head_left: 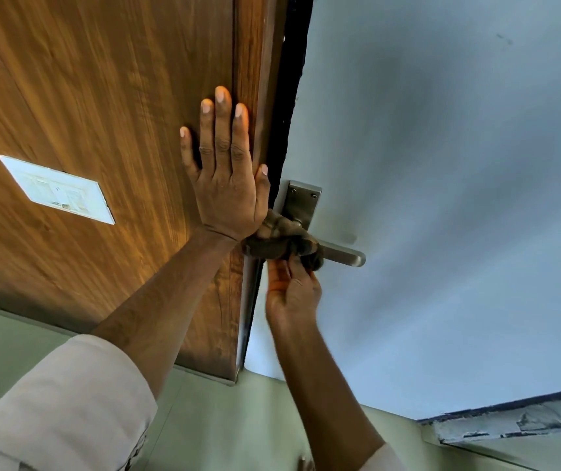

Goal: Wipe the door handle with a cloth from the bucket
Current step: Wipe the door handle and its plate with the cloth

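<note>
A silver lever door handle [345,255] on a metal backplate [301,202] sticks out from the grey door [442,181]. A dark brown cloth [282,243] is wrapped over the inner part of the lever, near the backplate. My right hand [292,294] grips the cloth from below, fingers closed on it. My left hand [226,171] lies flat with fingers spread on the brown wooden panel [102,113] just left of the door edge. The bucket is not in view.
A white switch plate [58,190] is set in the wooden panel at the left. A pale green floor [221,419] shows below. A chipped grey ledge [517,419] runs along the lower right.
</note>
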